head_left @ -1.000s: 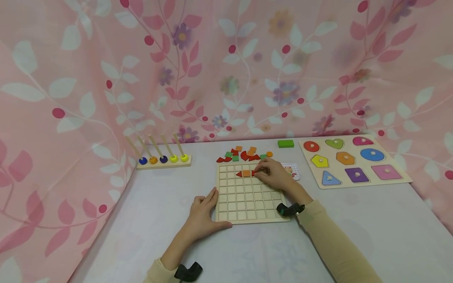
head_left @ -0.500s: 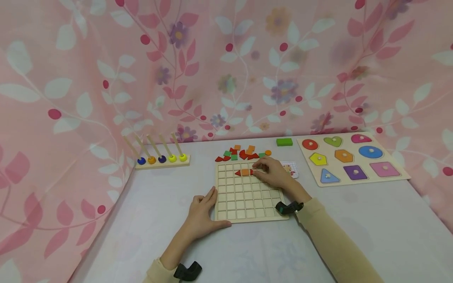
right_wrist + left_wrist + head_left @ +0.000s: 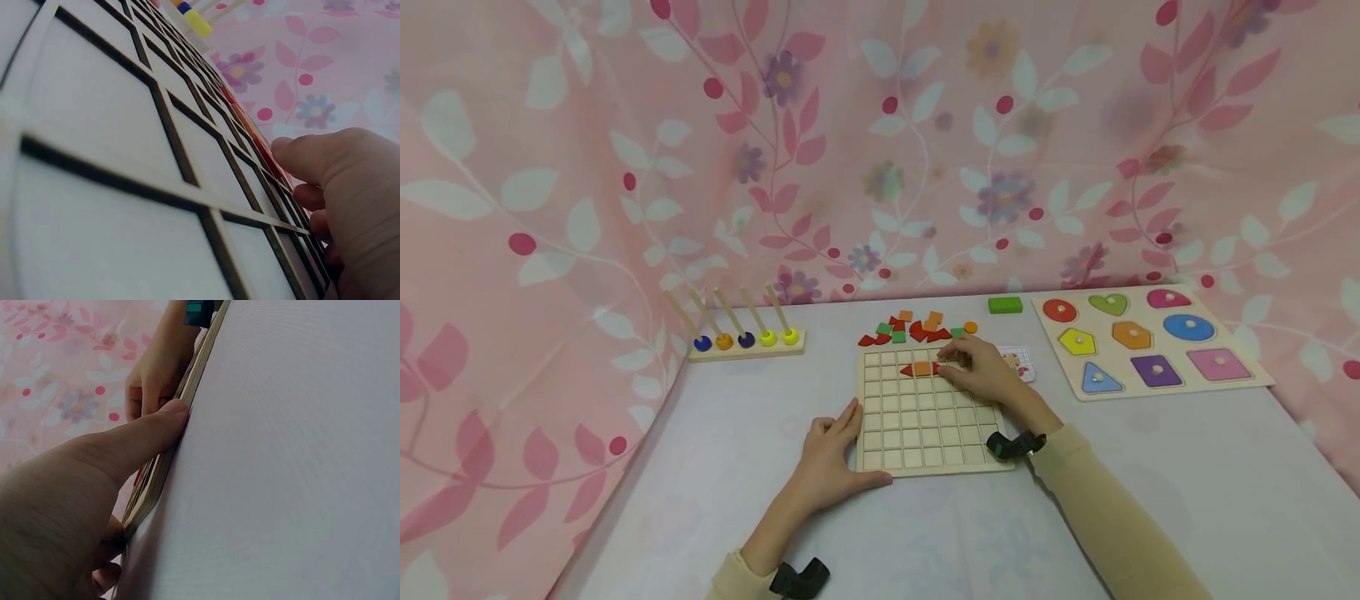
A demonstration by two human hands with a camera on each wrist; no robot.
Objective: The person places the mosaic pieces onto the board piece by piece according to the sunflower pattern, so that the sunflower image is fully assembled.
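A wooden grid board lies flat on the table. In its upper part, a red triangle piece, an orange square piece and a second red triangle piece sit in one row. My right hand pinches that second red triangle, its thumb touching it in the right wrist view. My left hand steadies the board's lower left corner. Its fingers lie along the left edge, and the thumb presses the near edge in the left wrist view.
Several red, green and orange pieces lie beyond the board. A picture card is partly behind my right hand. A green block stands at the back. Left is a peg stand with coloured beads; right is a knobbed shape puzzle.
Both hands stay in nearly the same place. The right fingers shift only slightly at the second red triangle piece, and the head view moves a little.
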